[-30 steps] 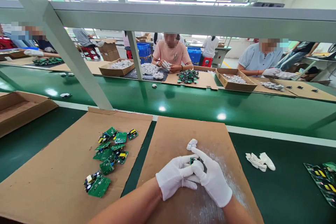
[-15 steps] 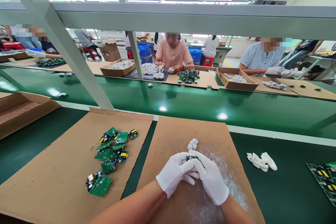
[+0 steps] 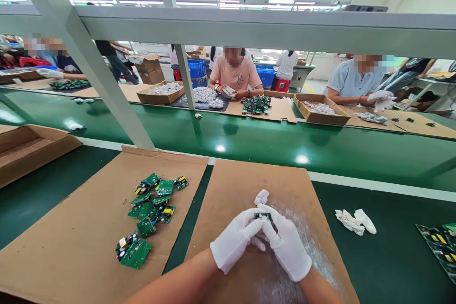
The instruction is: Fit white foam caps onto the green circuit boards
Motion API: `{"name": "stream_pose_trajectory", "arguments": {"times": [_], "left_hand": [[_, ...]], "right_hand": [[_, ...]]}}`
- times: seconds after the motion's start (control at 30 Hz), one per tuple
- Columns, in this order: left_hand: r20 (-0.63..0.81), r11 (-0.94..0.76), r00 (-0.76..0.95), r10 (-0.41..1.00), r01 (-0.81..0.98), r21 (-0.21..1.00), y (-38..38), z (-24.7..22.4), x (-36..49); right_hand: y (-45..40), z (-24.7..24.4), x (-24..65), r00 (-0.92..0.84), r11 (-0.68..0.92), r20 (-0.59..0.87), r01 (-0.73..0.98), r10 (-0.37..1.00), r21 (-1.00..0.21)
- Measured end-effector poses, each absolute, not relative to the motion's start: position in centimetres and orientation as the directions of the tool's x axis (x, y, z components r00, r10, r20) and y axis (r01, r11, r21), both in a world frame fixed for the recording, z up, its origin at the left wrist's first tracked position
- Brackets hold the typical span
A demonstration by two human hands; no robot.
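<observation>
A small green circuit board [image 3: 262,216] is held between my two white-gloved hands, above a brown cardboard sheet [image 3: 228,190]. My left hand [image 3: 239,233] is closed on its left side, and my right hand [image 3: 287,241] grips it from the right. Fingers cover most of the board, so its underside is hidden. Just beyond my fingertips lies a small white lump [image 3: 261,196], perhaps wrapped material. To the left, several green circuit boards [image 3: 155,204] with yellow and black parts lie loosely heaped on another cardboard sheet [image 3: 81,228].
Crumpled white gloves [image 3: 355,221] lie on the green surface at right, near a tray of boards [image 3: 440,247]. An open cardboard box [image 3: 32,152] sits at left. A green conveyor belt [image 3: 249,140] runs across, with co-workers seated beyond it. A slanted metal post [image 3: 103,71] stands at left.
My hands have shifted slightly, and the board is turned a little between my fingers. Small white pieces on the belt have moved left. Across the belt, co-workers' hands have changed position.
</observation>
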State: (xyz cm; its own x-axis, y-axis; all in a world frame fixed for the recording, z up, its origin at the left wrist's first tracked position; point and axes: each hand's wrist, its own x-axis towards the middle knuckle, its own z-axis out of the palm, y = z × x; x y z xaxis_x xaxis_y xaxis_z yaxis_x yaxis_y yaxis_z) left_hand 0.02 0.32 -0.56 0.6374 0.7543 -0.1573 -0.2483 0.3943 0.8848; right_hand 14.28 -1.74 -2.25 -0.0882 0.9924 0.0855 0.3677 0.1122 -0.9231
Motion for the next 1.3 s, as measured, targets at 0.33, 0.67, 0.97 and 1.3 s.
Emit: {"name": "stream_pose_trajectory", "arguments": {"times": [0.33, 0.67, 0.97, 1.3], "left_hand": [[-0.185, 0.392, 0.578, 0.795, -0.256, 0.884, 0.3, -0.9, 0.1], [-0.264, 0.627, 0.676, 0.688, -0.371, 0.685, 0.7, -0.4, 0.0], [-0.257, 0.515, 0.594, 0.763, -0.318, 0.796, 0.3, -0.6, -0.1], [-0.213, 0.421, 0.596, 0.774, -0.234, 0.876, 0.4, -0.4, -0.1]], "right_hand": [[-1.8, -2.0, 14.2, -0.097, 0.017, -0.001, 0.186, 0.995, -0.982], [-1.6, -2.4, 14.4, -0.103, 0.077, 0.060, 0.168, 0.993, -0.983], [-1.6, -1.7, 14.4, -0.201, 0.100, 0.034, 0.324, 0.979, -0.941], [-1.9, -1.0, 14.8, -0.233, 0.102, 0.045, 0.241, 0.972, -0.965]]}}
